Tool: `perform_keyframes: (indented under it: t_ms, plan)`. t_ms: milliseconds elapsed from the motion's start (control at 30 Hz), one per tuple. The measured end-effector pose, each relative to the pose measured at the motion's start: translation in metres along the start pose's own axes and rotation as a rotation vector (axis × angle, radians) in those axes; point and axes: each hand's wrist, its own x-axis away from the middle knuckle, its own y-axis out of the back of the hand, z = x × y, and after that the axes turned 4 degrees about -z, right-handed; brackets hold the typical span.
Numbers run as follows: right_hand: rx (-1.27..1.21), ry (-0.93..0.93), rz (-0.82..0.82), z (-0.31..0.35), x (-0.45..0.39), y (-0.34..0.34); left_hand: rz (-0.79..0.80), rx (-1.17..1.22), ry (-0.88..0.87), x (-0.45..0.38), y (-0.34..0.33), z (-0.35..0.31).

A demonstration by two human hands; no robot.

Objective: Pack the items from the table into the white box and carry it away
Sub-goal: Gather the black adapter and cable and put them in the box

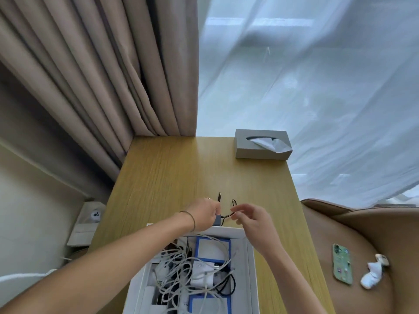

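Observation:
The white box (251,264) sits open at the near edge of the wooden table (172,173), filled with tangled white cables, black cables and small white chargers. Just beyond the box's far rim, my left hand (204,214) grips a small dark adapter (218,219). A thin black cable (227,215) runs from the adapter. My right hand (249,217) pinches that cable between thumb and fingers. The cable's plug end (219,197) and a loop of it lie on the table beyond both hands.
A grey tissue box (263,143) stands at the table's far right corner. Beige curtains hang at far left and a sheer white curtain behind. To the right, a brown seat (362,234) holds a green phone (342,264) and a white crumpled item (374,270).

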Motion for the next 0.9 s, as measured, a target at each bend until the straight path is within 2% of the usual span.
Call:
perform_keyframes:
  t_ms: [133, 367, 533, 700, 900]
  plan:
    - [-0.025, -0.031, 0.009, -0.009, -0.006, 0.006, 0.135, -0.144, 0.057, -0.032, -0.013, -0.002]
    - [-0.070, -0.034, 0.010, -0.020, -0.006, 0.015, 0.367, -0.431, -0.014, -0.066, -0.030, -0.001]
    - [-0.105, -0.044, -0.002, -0.027, 0.000, 0.018, 0.312, -0.534, -0.096, -0.072, -0.042, 0.005]
    - [-0.146, -0.062, -0.008, -0.035, 0.009, 0.023, 0.206, -0.237, -0.011, -0.067, -0.037, 0.014]
    - [-0.167, -0.055, -0.007, -0.039, 0.024, 0.030, 0.044, 0.373, 0.090, -0.039, 0.001, 0.016]
